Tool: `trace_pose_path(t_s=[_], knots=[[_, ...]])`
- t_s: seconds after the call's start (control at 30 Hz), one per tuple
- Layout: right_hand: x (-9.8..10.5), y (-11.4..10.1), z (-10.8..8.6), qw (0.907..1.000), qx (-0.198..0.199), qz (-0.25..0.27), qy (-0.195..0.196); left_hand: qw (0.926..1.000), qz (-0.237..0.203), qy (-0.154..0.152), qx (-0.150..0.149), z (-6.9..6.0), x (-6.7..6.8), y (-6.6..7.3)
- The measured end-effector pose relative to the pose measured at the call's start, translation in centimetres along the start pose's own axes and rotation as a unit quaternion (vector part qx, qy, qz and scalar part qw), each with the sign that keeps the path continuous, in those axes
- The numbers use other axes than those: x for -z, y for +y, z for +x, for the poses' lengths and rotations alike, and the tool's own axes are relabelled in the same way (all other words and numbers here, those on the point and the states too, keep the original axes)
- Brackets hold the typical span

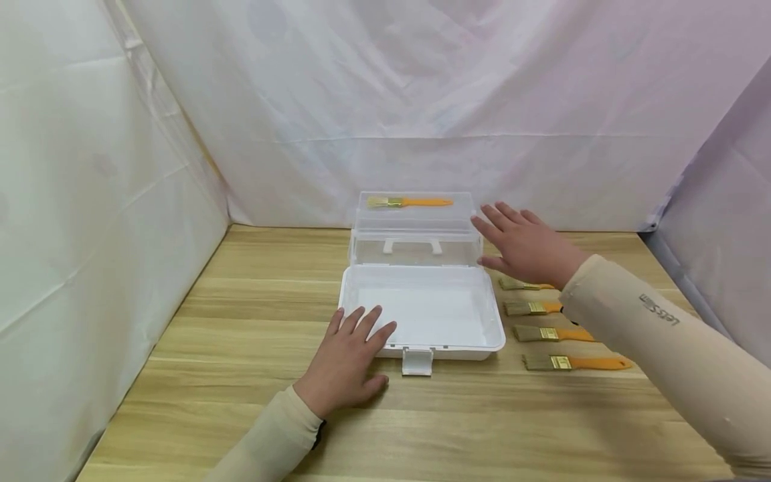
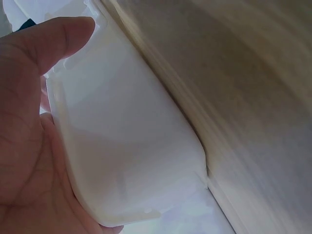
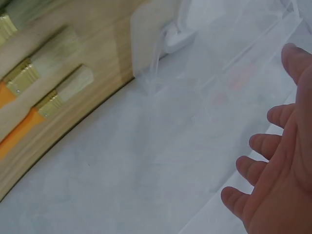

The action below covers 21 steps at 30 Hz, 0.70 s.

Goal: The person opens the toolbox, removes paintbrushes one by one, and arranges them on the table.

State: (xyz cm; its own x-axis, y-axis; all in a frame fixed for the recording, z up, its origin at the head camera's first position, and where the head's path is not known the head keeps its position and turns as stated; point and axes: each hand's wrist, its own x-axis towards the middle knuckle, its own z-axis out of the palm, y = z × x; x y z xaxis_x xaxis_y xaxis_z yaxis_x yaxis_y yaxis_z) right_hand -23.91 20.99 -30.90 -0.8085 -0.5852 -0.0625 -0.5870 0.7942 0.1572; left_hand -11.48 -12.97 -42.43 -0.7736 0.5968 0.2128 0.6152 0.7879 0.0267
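A white plastic box (image 1: pixel 421 308) stands with its clear lid (image 1: pixel 415 224) raised at the back, a white handle (image 1: pixel 412 246) on it. My left hand (image 1: pixel 346 361) rests on the box's front left corner, fingers extended over the rim. The left wrist view shows the thumb (image 2: pixel 70 39) against the box's side wall (image 2: pixel 126 126). Beside the lid's right edge, my right hand (image 1: pixel 521 241) is spread and holds nothing. A small paintbrush (image 1: pixel 409 201) with an orange handle appears at the upper part of the lid. The box's front latch (image 1: pixel 417 361) hangs down.
Several orange-handled paintbrushes lie in a column right of the box, the nearest one (image 1: pixel 578 363) largest; my right forearm (image 1: pixel 650 335) covers some handles. White cloth (image 1: pixel 421 100) hangs behind and on both sides of the wooden table (image 1: pixel 259 321).
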Motion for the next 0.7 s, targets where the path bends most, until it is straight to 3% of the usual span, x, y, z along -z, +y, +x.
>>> trace_pose_path(t_s=[0.23, 0.4, 0.5, 0.7], knots=[[0.9, 1.2, 2.4, 0.9988, -0.008, 0.044, -0.02, 1.0, -0.001, -0.002, 0.001, 0.0, 0.1, 0.0], [1.4, 2.0, 3.6, 0.996, -0.035, 0.056, -0.06, 1.0, 0.003, -0.002, -0.002, 0.0, 0.0, 0.0], [1.5, 1.9, 4.3, 0.9941, -0.047, 0.055, -0.081, 1.0, 0.003, -0.005, 0.0, -0.1, 0.0, 0.1], [1.7, 1.0, 6.0, 0.9929, -0.055, 0.066, -0.083, 1.0, 0.005, -0.003, 0.0, -0.1, -0.2, 0.0]])
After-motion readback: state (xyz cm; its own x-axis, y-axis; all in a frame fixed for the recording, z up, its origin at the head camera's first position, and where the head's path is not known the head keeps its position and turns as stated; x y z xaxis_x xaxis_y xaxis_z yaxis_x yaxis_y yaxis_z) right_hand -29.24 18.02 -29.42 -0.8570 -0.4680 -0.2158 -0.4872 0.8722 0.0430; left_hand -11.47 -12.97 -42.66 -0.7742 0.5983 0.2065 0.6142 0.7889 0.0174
